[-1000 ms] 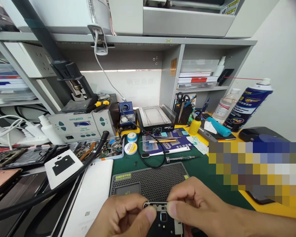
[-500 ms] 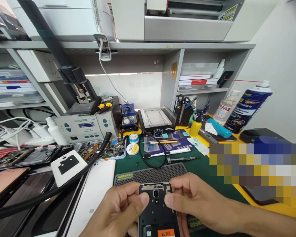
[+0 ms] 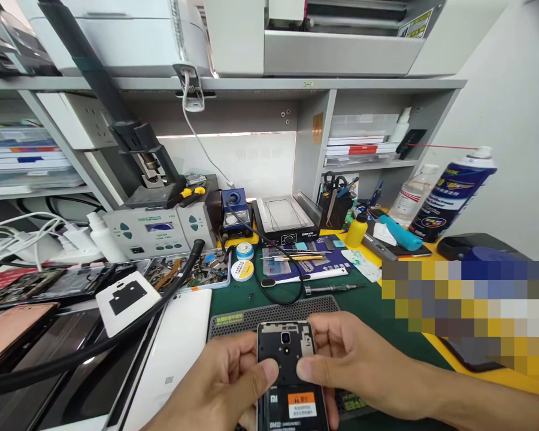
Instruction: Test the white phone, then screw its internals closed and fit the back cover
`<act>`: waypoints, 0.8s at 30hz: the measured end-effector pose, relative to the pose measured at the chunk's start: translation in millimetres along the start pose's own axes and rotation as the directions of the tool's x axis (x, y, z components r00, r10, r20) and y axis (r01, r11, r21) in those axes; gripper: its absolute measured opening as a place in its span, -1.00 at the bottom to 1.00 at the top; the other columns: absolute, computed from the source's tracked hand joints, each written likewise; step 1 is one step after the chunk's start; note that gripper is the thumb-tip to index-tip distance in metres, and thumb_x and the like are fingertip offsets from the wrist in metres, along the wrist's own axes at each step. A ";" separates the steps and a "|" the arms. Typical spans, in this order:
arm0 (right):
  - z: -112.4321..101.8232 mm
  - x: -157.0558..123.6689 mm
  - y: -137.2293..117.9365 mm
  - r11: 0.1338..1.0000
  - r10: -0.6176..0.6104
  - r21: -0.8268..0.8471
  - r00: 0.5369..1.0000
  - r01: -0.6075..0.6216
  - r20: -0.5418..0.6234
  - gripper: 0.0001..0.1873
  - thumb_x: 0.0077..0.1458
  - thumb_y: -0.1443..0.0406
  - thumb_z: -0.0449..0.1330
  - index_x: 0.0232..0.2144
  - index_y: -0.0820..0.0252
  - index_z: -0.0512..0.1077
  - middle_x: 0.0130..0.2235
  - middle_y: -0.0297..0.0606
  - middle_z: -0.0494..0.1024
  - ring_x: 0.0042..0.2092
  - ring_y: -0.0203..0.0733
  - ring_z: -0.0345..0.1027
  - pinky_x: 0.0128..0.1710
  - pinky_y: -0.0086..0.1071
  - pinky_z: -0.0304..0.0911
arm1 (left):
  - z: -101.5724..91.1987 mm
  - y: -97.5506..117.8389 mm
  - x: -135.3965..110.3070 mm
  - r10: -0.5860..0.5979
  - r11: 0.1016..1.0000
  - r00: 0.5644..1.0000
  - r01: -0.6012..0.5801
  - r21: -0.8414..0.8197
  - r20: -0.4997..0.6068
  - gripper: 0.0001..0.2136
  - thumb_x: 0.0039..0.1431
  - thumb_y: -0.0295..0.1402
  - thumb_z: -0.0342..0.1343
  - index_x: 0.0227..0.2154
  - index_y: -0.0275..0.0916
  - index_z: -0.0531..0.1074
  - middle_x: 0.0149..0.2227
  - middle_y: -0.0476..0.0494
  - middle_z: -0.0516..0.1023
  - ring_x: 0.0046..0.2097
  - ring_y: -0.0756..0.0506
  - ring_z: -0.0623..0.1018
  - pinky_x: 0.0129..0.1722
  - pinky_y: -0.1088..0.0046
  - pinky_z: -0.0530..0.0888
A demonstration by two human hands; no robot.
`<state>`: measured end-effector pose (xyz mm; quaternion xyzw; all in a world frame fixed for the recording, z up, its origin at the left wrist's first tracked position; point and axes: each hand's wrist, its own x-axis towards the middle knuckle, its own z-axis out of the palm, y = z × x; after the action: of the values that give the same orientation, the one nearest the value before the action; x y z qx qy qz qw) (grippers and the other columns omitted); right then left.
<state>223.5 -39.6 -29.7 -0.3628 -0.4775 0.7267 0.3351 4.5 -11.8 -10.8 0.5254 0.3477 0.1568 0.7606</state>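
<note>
A phone [image 3: 288, 377] with its back cover off is held between my two hands, its inner side facing me. Its camera, black frame and a battery with an orange and white label [image 3: 302, 405] show. My left hand [image 3: 233, 377] grips the left edge, thumb pressed on the black frame. My right hand [image 3: 345, 359] holds the right edge the same way, thumb on the frame and fingers curled behind. The phone's lower end runs out of the picture. Beneath it lies a grey honeycomb pad [image 3: 242, 318] on the green mat [image 3: 372, 305].
A thick black hose [image 3: 130, 326] crosses the left side over a white tablet-like panel [image 3: 179, 341] and a white card [image 3: 128, 303]. Behind stand a hot-air station [image 3: 157, 230], a heating plate [image 3: 287, 218] and a tray of parts [image 3: 206, 269]. A screwdriver [image 3: 335, 288] lies beyond the pad.
The phone has come up a little and tilted, so more of the battery and its label shows. Both thumbs now sit lower on its frame, below the camera.
</note>
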 end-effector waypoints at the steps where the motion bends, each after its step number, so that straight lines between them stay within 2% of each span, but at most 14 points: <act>1: 0.8 0.1 0.7 1.000 -0.007 -0.007 1.000 0.007 -0.002 -0.62 -0.01 0.20 0.43 -0.30 0.27 0.35 -0.41 -0.28 0.53 -0.51 -0.38 0.38 -0.56 -0.54 0.38 | 1.3 1.2 0.2 0.003 1.000 1.000 -0.003 0.009 -0.002 -0.51 0.14 -0.06 0.26 0.00 -0.34 0.50 -0.36 -0.21 0.65 -0.36 -0.08 0.63 -0.45 0.57 0.43; 8: 4.8 -1.0 3.8 0.999 -0.016 -0.051 0.999 0.015 -0.029 -0.60 -0.01 0.22 0.43 -0.25 0.26 0.33 -0.41 -0.34 0.50 -0.54 -0.42 0.32 -0.63 -0.61 0.30 | 5.3 -1.2 2.6 0.001 1.000 1.000 -0.001 -0.010 -0.021 -0.55 0.13 -0.15 0.29 0.00 -0.34 0.50 -0.35 -0.19 0.67 -0.40 -0.04 0.62 -0.45 0.59 0.45; 11: 4.5 0.2 2.4 0.999 -0.026 -0.021 0.997 0.025 -0.067 -0.62 -0.01 0.18 0.42 -0.29 0.25 0.35 -0.43 -0.34 0.51 -0.56 -0.41 0.32 -0.65 -0.58 0.30 | 3.9 -4.6 4.5 -0.011 0.995 0.999 0.006 -0.096 -0.050 -0.52 0.10 -0.16 0.32 0.00 -0.37 0.49 -0.31 -0.25 0.68 -0.39 -0.06 0.63 -0.45 0.56 0.47; 14: 2.4 2.7 0.8 1.000 0.010 0.015 0.996 -0.009 -0.089 -0.62 -0.05 0.15 0.44 -0.39 0.26 0.38 -0.51 -0.36 0.50 -0.59 -0.40 0.34 -0.63 -0.57 0.29 | 2.3 -2.7 5.6 0.001 0.965 0.986 -0.044 -0.257 -0.167 -0.55 0.14 -0.20 0.30 0.00 -0.39 0.47 -0.28 -0.31 0.68 -0.34 -0.15 0.66 -0.34 0.37 0.58; 17: -0.9 5.3 1.9 0.994 0.093 0.053 0.996 -0.092 -0.014 -0.57 -0.06 0.07 0.43 -0.49 0.27 0.37 -0.61 -0.34 0.48 -0.64 -0.37 0.36 -0.66 -0.58 0.23 | 2.5 3.7 4.6 0.035 0.915 0.936 -0.170 -0.365 -0.350 -0.66 0.16 -0.29 0.28 -0.06 -0.38 0.48 -0.25 -0.32 0.68 -0.24 -0.23 0.68 -0.20 0.21 0.61; 19: -3.6 6.3 3.9 0.991 0.106 0.074 0.994 -0.107 0.024 -0.53 -0.05 0.01 0.40 -0.51 0.27 0.36 -0.65 -0.31 0.47 -0.66 -0.34 0.38 -0.68 -0.58 0.22 | 3.7 7.1 3.2 0.042 0.893 0.907 -0.222 -0.392 -0.419 -0.68 0.13 -0.36 0.30 -0.07 -0.36 0.48 -0.21 -0.32 0.68 -0.18 -0.27 0.67 -0.15 0.17 0.61; 21: -6.5 6.2 5.2 0.993 0.094 0.070 0.995 -0.096 0.033 -0.52 -0.05 -0.01 0.40 -0.51 0.29 0.38 -0.66 -0.30 0.46 -0.66 -0.33 0.38 -0.68 -0.56 0.25 | 4.7 8.5 2.0 0.043 0.894 0.902 -0.227 -0.387 -0.430 -0.66 0.11 -0.38 0.31 -0.06 -0.36 0.46 -0.19 -0.33 0.68 -0.16 -0.30 0.67 -0.17 0.16 0.62; 24: -9.9 4.4 4.4 0.996 0.078 0.046 0.996 -0.080 0.049 -0.51 -0.03 -0.01 0.38 -0.51 0.32 0.41 -0.66 -0.29 0.47 -0.67 -0.33 0.37 -0.69 -0.56 0.26 | 4.1 7.7 1.1 0.035 0.934 0.922 -0.169 -0.316 -0.387 -0.59 0.11 -0.35 0.31 0.00 -0.38 0.42 -0.21 -0.36 0.68 -0.23 -0.31 0.68 -0.32 0.23 0.63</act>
<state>229.0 -32.9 -37.5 -0.3561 -0.4529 0.7589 0.3036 9.0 -10.9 -3.3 0.3625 0.4254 0.3524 0.7506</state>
